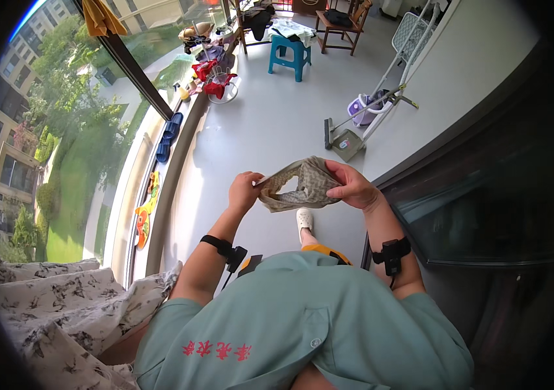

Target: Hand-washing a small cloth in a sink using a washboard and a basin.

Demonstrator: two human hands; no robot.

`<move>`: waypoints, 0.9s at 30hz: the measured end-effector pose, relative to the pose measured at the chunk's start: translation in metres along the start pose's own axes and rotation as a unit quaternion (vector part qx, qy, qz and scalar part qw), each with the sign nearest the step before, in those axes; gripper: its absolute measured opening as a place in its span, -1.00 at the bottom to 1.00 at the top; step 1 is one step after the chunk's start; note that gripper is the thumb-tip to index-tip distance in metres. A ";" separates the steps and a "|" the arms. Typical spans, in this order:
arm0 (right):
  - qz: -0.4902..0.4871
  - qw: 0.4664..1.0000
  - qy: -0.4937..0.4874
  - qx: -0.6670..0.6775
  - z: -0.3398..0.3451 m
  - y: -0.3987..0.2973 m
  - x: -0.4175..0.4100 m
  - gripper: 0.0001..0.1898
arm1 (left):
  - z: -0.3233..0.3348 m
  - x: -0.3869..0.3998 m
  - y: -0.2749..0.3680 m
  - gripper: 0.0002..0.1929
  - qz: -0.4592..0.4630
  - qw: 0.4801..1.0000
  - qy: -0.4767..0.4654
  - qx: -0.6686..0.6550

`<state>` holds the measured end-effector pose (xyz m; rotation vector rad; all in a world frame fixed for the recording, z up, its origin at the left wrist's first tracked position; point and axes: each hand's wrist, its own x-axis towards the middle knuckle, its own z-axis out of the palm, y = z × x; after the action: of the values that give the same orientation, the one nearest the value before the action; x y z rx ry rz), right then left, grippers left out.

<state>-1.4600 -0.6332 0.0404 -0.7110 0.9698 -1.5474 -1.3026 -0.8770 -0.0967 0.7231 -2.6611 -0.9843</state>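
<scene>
A small grey-beige patterned garment (317, 185), apparently a pair of underpants, is stretched in the air before my body. Its left edge is pinched between the thumb and fingers of my left hand (245, 193). My right hand (354, 186) grips the opposite side, thumb on the near face. Through an opening in the cloth the grey floor (257, 126) shows. Below the garment, a cream clog (305, 219) on one of my feet stands on that floor.
A broom (327, 134), a dustpan (348, 144) and a purple garment steamer (362, 109) stand along the right wall. Ahead is a blue stool (289, 56) bearing cloth. Blue slippers (172, 127) lie on the left window ledge; printed white fabric (62, 302) hangs at lower left.
</scene>
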 end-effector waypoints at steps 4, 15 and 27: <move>0.143 0.871 0.148 -0.446 -0.100 -0.004 0.036 -0.42 | -0.024 0.058 -0.015 -0.67 -0.153 0.985 0.044 -0.061; -0.212 0.626 0.234 -0.713 -0.222 -0.047 0.181 -0.56 | -0.078 0.186 0.073 -0.46 0.144 0.942 0.270 0.139; 0.259 0.870 0.097 -0.408 -0.261 -0.048 0.297 -0.47 | -0.080 0.305 -0.065 -0.63 -0.444 0.863 -0.090 -0.223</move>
<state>-1.7648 -0.8682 -0.0614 -0.7744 1.8368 -0.6979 -1.5109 -1.1206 -0.0705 1.8560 -2.0121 -1.8556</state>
